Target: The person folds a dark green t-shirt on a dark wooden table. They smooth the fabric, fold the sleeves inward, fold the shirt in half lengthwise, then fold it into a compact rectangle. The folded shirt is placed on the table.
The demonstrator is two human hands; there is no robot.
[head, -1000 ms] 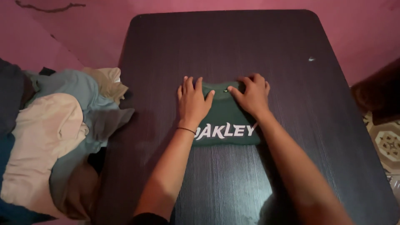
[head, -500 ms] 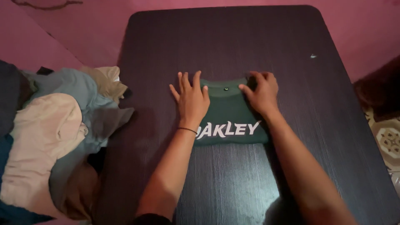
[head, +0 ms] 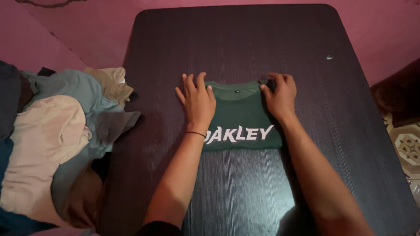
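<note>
Fingers (head: pixel 192 84) of the left hand (head: pixel 197 104) lie spread and flat, pressing the left edge of a folded green shirt (head: pixel 242 117) with the fingertips reaching onto the bare wood just past its top corner; a thin dark band (head: pixel 195 133) circles that wrist. The right hand (head: pixel 280 97) rests on the shirt's right edge, its fingers slightly curled over the top right corner, gripping nothing that can be made out. The shirt sits near the middle of a dark wood-grain bench (head: pixel 245 39), a neat rectangle with its collar at the far edge and a row of white block lettering (head: pixel 240 133) across the near part, partly covered by the left wrist. A small pale speck (head: pixel 329 57) marks the bench toward the far right. To the left, off the bench, a heap of clothes (head: pixel 57 135) in beige, grey-blue and tan is piled beside a pink wall (head: pixel 87 35).
</note>
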